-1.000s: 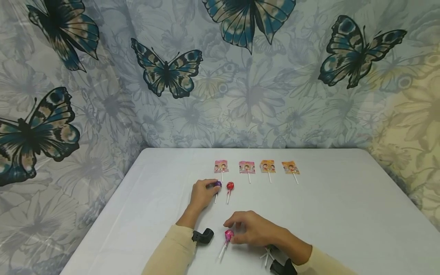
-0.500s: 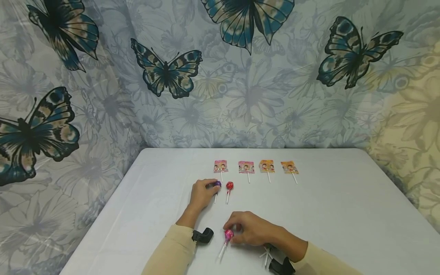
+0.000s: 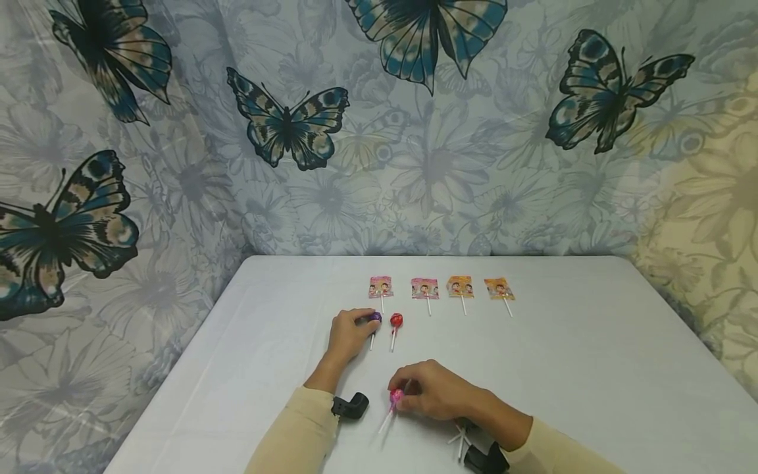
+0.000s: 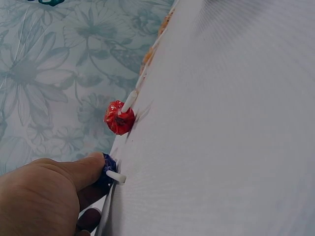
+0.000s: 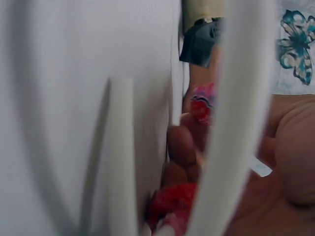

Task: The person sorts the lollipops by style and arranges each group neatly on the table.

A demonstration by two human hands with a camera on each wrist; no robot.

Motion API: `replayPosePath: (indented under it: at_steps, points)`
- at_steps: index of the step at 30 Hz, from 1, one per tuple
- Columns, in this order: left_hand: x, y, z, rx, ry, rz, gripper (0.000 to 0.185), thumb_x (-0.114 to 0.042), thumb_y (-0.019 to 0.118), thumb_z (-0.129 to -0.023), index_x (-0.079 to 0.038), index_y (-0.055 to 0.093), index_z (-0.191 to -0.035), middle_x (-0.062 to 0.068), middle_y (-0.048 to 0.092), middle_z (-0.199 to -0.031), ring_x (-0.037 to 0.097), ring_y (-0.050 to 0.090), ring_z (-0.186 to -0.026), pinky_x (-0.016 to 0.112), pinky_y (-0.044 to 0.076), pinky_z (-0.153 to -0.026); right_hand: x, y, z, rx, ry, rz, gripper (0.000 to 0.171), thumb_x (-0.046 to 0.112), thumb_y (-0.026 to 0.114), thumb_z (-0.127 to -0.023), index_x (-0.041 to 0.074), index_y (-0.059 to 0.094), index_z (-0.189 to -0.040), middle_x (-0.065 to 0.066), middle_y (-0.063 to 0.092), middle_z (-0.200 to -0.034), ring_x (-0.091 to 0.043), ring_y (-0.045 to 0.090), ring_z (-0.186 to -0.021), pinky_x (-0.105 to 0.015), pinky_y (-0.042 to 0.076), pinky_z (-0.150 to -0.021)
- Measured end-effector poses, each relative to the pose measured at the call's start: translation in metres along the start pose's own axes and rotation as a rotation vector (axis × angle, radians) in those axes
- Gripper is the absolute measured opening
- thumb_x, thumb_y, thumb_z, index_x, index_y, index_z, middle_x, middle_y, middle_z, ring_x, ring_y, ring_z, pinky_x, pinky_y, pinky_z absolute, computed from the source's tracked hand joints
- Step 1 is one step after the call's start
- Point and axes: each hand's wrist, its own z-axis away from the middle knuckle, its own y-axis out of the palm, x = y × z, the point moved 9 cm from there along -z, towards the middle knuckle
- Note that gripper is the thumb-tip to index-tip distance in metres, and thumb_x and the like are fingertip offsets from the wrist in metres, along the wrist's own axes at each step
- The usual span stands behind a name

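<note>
My left hand (image 3: 348, 337) pinches the wrapped head of a purple lollipop (image 3: 376, 317) on the white table; its white stick points toward me. Just to the right lies a red lollipop (image 3: 397, 320), its round wrapper also plain in the left wrist view. Nearer to me, my right hand (image 3: 438, 393) pinches a pink lollipop (image 3: 396, 396) by the head between thumb and fingers, the stick slanting down to the left. The right wrist view has that pink wrapper (image 5: 202, 104) partly behind a blurred white stick.
Several white sticks (image 3: 459, 440) lie beneath my right forearm, their heads mostly hidden; a red wrapped head (image 5: 172, 201) shows among them in the right wrist view. Along the back stand two pink-wrapped lollipops (image 3: 381, 287) and two orange-wrapped ones (image 3: 460, 287). A butterfly-print cloth (image 3: 438, 164) hangs behind.
My right thumb and fingers have closed on the pink lollipop, and it has shifted slightly away from me. The left hand stays on the purple lollipop.
</note>
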Motion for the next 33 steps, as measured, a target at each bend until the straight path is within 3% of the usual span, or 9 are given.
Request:
replayPosePath:
  at_steps: [5, 11, 18, 27, 33]
  points:
    - [0.001, 0.001, 0.000, 0.001, -0.004, -0.008, 0.028, -0.019, 0.077, -0.083, -0.012, 0.074, -0.110, 0.011, 0.065, -0.110, 0.032, 0.057, -0.109, 0.046, 0.043, -0.095, -0.003, -0.005, 0.001, -0.025, 0.007, -0.047, 0.018, 0.013, 0.073, -0.087, 0.014, 0.071, -0.106, 0.014, 0.063, -0.094, -0.006, 0.058, -0.077, -0.026, 0.050, -0.071]
    - [0.002, 0.001, 0.000, 0.003, -0.011, -0.006, 0.028, -0.019, 0.077, -0.084, -0.011, 0.074, -0.111, 0.012, 0.065, -0.113, 0.032, 0.057, -0.112, 0.047, 0.043, -0.096, -0.004, -0.010, 0.002, -0.056, -0.001, -0.066, 0.021, 0.014, 0.071, -0.088, 0.012, 0.073, -0.110, 0.012, 0.066, -0.101, -0.007, 0.059, -0.087, -0.029, 0.050, -0.080]
    - [0.001, 0.000, 0.000, -0.007, -0.004, -0.005, 0.028, -0.019, 0.077, -0.083, -0.012, 0.074, -0.110, 0.012, 0.065, -0.111, 0.032, 0.057, -0.109, 0.047, 0.043, -0.094, -0.005, -0.019, 0.003, -0.127, 0.037, -0.121, 0.018, 0.010, 0.070, -0.088, 0.008, 0.070, -0.106, 0.008, 0.066, -0.092, -0.012, 0.060, -0.075, -0.028, 0.050, -0.069]
    - [0.002, 0.000, 0.000, -0.001, -0.023, -0.007, 0.028, -0.018, 0.077, -0.083, -0.011, 0.074, -0.110, 0.012, 0.064, -0.113, 0.033, 0.056, -0.112, 0.047, 0.042, -0.096, -0.009, -0.037, 0.007, -0.213, 0.079, -0.163, 0.024, 0.013, 0.072, -0.087, 0.007, 0.068, -0.111, 0.006, 0.066, -0.095, -0.017, 0.062, -0.079, -0.028, 0.052, -0.068]
    - [0.002, 0.002, 0.000, 0.000, -0.019, -0.002, 0.028, -0.018, 0.078, -0.082, -0.011, 0.074, -0.109, 0.012, 0.064, -0.112, 0.033, 0.057, -0.111, 0.047, 0.043, -0.095, -0.010, -0.053, 0.010, -0.277, 0.034, -0.184, 0.027, 0.010, 0.071, -0.088, 0.001, 0.066, -0.113, 0.000, 0.067, -0.100, -0.018, 0.063, -0.082, -0.028, 0.053, -0.070]
